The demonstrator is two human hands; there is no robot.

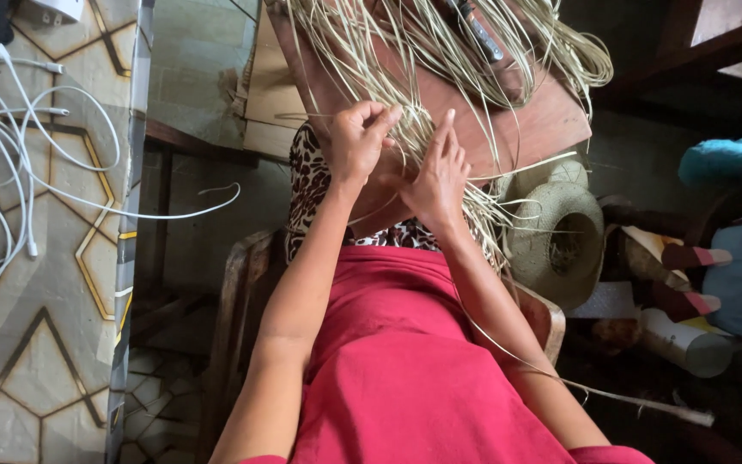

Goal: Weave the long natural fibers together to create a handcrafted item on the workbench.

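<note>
A loose bundle of pale straw strands (440,51) fans out over a reddish wooden board (543,112) resting on my lap. My left hand (355,142) pinches a few strands between thumb and fingertips at the near edge of the bundle. Beside it and touching it, my right hand (440,176) presses flat on the woven straw (484,215), fingers pointing away from me. Under the hands the woven part is mostly hidden. One long strand (560,378) trails down past my right forearm.
A table with a patterned cloth (45,283) and white charger cables (36,146) stands to the left. Woven straw hats (560,232) lie to the right, near a rolled paper tube (689,344) and a blue soft toy (732,163). A dark tool (478,30) rests on the board.
</note>
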